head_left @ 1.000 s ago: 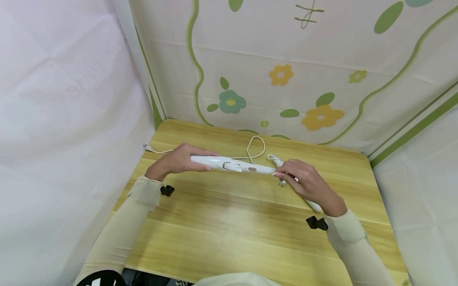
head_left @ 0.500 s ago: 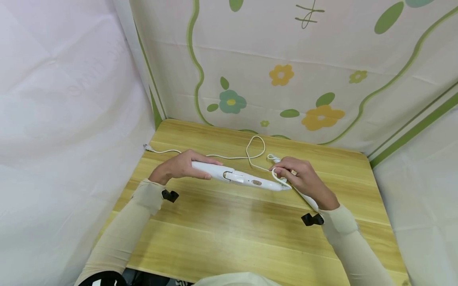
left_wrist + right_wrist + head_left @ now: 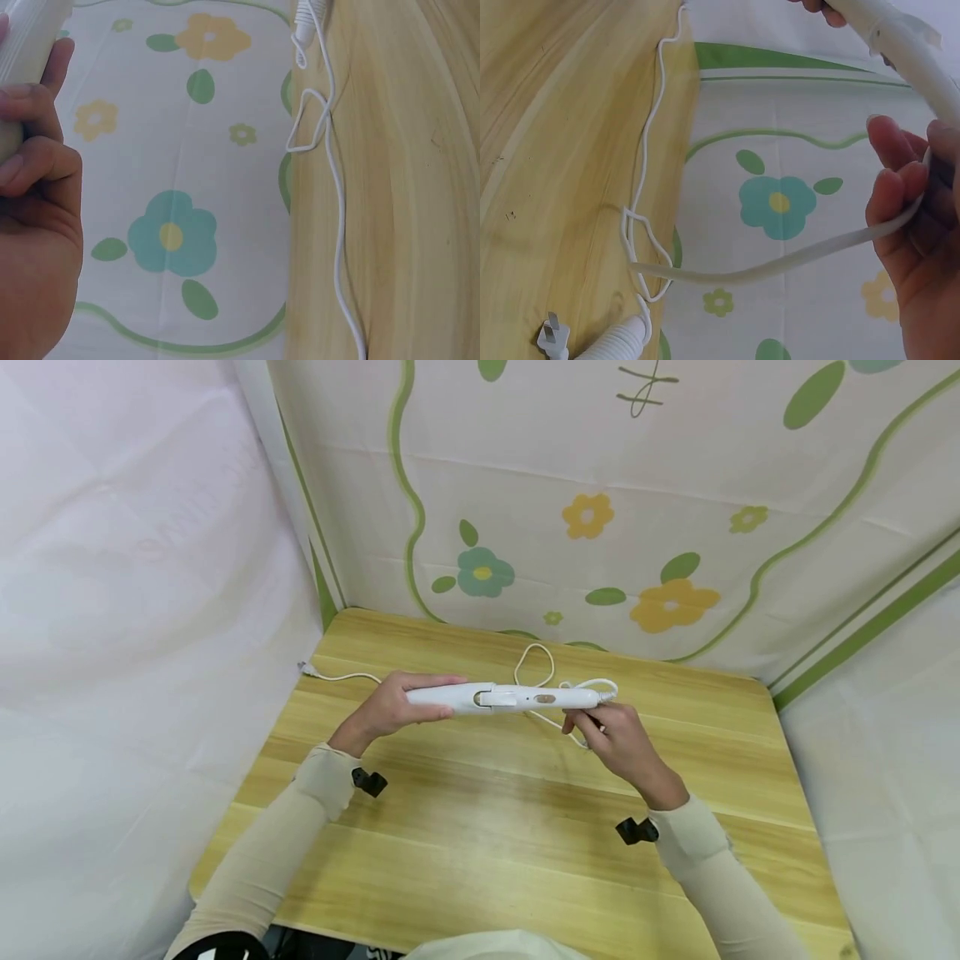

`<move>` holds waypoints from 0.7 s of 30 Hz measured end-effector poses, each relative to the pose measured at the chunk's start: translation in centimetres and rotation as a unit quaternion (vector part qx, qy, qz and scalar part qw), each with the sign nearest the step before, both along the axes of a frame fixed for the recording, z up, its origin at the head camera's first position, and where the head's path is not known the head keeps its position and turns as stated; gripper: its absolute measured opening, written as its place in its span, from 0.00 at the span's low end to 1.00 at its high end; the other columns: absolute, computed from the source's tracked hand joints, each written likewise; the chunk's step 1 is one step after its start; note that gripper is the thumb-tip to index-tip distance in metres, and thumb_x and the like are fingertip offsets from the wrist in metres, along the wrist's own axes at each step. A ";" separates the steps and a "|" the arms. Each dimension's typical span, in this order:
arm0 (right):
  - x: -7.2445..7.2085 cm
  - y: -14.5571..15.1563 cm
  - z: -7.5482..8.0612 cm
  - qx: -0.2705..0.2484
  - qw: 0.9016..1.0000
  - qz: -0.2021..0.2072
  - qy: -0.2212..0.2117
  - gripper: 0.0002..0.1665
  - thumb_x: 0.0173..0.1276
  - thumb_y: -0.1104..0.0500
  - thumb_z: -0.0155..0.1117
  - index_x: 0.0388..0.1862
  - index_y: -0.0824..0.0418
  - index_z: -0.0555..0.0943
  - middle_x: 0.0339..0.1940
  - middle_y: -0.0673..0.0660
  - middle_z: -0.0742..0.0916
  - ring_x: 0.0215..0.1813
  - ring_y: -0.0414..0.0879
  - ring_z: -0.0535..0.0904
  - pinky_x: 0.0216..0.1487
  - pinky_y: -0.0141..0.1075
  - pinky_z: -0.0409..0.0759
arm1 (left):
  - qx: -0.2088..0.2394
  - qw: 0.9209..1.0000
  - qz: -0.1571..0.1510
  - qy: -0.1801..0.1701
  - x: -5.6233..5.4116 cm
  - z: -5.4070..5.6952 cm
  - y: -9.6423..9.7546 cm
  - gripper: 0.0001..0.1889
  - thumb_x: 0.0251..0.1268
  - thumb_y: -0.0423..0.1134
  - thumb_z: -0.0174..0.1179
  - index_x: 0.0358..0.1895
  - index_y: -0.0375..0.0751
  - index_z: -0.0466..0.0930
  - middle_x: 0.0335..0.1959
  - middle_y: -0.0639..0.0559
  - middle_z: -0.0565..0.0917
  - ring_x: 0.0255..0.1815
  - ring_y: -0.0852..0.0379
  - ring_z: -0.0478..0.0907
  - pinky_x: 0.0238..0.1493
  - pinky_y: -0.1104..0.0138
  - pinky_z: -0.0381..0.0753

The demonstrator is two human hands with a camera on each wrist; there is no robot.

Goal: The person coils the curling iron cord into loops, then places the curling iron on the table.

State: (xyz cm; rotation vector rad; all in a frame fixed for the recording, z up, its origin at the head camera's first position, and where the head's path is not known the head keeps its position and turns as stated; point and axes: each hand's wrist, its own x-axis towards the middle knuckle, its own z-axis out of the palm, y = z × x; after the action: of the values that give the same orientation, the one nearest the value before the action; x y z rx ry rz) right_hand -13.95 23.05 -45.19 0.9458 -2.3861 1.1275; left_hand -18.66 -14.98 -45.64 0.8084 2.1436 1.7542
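Observation:
A white hair iron [image 3: 510, 697] with a clip and a small brownish button is held level above the table in the head view. My left hand [image 3: 393, 703] grips its thicker left end, fingers behind and thumb in front. Its white cord [image 3: 802, 257] leaves the right end, bends over, and passes through the curled fingers of my right hand [image 3: 618, 743], just below that end. The cord runs across the table to a plug [image 3: 306, 668] at the far left. In the left wrist view, the iron's end [image 3: 30, 45] shows in the left hand.
A second white item wound with cord [image 3: 615, 343] lies on the wooden table [image 3: 480, 827], its two-pin plug [image 3: 553, 337] beside it. My right hand mostly hides it in the head view. A flower-printed cloth wall [image 3: 525, 527] borders the table's back; white cloth hangs at both sides.
The iron's cord end dipped toward me half a second ago and has since risen level. My right hand has shifted left and slightly down, and the cord now loops above it.

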 end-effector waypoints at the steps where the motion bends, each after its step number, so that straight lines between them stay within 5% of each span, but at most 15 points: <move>1: 0.0 -0.1 -0.1 0.001 1.000 -0.003 0.002 0.13 0.73 0.77 0.66 0.39 0.62 0.90 0.28 0.50 0.91 0.20 0.29 0.70 0.21 0.24 0.69 | 0.002 1.000 0.003 0.005 0.0 0.0 0.1 0.27 0.68 0.30 0.74 0.70 0.35 0.84 0.64 0.36 0.88 0.42 0.55 0.83 0.38 0.68 0.85; 5: 0.1 -0.2 -0.1 0.017 1.000 -0.013 0.009 0.11 0.75 0.76 0.66 0.46 0.65 0.91 0.28 0.51 0.92 0.19 0.29 0.72 0.21 0.23 0.70 | 0.004 0.999 0.028 0.013 0.1 0.0 0.2 0.27 0.68 0.31 0.75 0.70 0.37 0.84 0.67 0.37 0.86 0.47 0.52 0.84 0.43 0.67 0.86; 13: 0.9 -0.1 -0.5 0.043 0.999 -0.018 -0.007 0.15 0.78 0.74 0.64 0.59 0.70 0.89 0.28 0.51 0.90 0.20 0.29 0.75 0.21 0.22 0.73 | 0.014 0.995 0.096 0.033 0.1 0.0 0.5 0.26 0.68 0.34 0.76 0.69 0.44 0.87 0.63 0.39 0.89 0.39 0.52 0.84 0.35 0.67 0.85; 21: 1.5 0.3 0.0 0.080 0.996 -0.042 0.011 0.09 0.76 0.70 0.69 0.52 0.67 0.90 0.25 0.47 0.87 0.21 0.28 0.69 0.21 0.23 0.68 | 0.008 0.985 0.162 0.066 -0.2 -0.2 0.0 0.26 0.66 0.35 0.79 0.68 0.48 0.88 0.62 0.41 0.90 0.34 0.56 0.85 0.30 0.69 0.85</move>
State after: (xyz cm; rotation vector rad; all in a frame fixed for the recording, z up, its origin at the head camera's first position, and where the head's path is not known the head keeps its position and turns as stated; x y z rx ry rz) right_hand -12.41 23.38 -45.17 0.8938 -2.5027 0.9024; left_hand -18.84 -14.98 -45.87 0.6234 2.4681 1.9182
